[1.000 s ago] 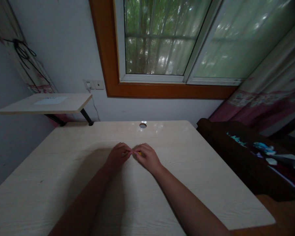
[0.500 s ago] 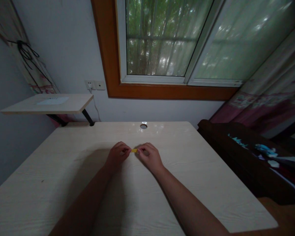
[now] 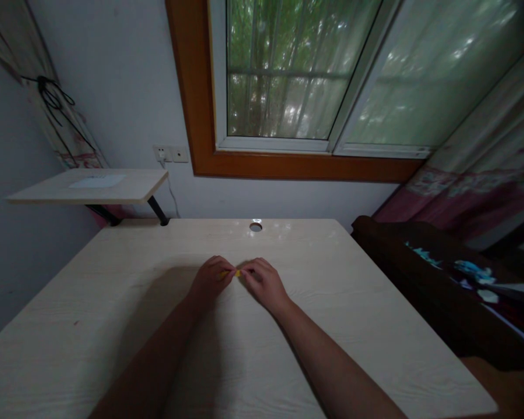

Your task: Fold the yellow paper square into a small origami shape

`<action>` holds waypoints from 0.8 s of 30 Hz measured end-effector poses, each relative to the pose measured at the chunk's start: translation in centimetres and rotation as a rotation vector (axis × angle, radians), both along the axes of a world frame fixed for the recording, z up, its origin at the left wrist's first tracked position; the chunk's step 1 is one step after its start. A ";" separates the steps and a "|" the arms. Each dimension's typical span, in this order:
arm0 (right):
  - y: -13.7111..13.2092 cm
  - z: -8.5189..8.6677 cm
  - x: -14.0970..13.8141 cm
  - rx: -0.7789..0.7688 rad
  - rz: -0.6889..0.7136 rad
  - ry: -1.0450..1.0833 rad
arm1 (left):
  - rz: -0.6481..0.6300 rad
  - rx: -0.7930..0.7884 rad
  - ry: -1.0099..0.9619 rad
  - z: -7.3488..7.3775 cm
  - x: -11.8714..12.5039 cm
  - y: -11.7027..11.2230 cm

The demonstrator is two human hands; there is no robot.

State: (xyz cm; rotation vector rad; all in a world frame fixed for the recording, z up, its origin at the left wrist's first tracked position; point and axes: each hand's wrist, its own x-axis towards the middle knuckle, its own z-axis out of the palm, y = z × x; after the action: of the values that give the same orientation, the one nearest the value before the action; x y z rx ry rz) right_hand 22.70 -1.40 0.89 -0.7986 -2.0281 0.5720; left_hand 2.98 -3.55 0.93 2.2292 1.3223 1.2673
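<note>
Head view: both hands meet near the middle of the frame, just below center, over a pale wood-grain surface (image 3: 353, 349). Between their fingertips is a small yellow piece (image 3: 238, 273), the brightest spot in that area. The left hand (image 3: 212, 279) has its grip pinched on the piece, thumb against fingers, and a bit of yellow also shows within its curled fingers. The right hand (image 3: 264, 282) pinches the other side, its fingertips just beside those of the left. The piece is too small and too covered to tell its full shape. Both forearms run down to the bottom edge, the left one amid a broad soft shadow.

Above the hands, near the surface's far edge, is a round hole (image 3: 255, 227). At the left of the frame, a raised shelf (image 3: 144, 186) on black supports carries a white sheet (image 3: 98, 181). A window (image 3: 288, 75) fills the upper middle and right, and a curtain (image 3: 484, 169) hangs at the right.
</note>
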 end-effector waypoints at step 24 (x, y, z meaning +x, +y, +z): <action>1.0 -0.7 0.6 -0.036 -0.198 0.107 | 0.216 -0.123 -0.243 0.4 -0.6 0.6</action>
State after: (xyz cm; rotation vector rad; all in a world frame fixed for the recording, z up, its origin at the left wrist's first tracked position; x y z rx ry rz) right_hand 23.35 -0.38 0.19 -0.9574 -1.8213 0.5283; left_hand 2.34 -2.91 1.30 1.8224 1.5293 1.4334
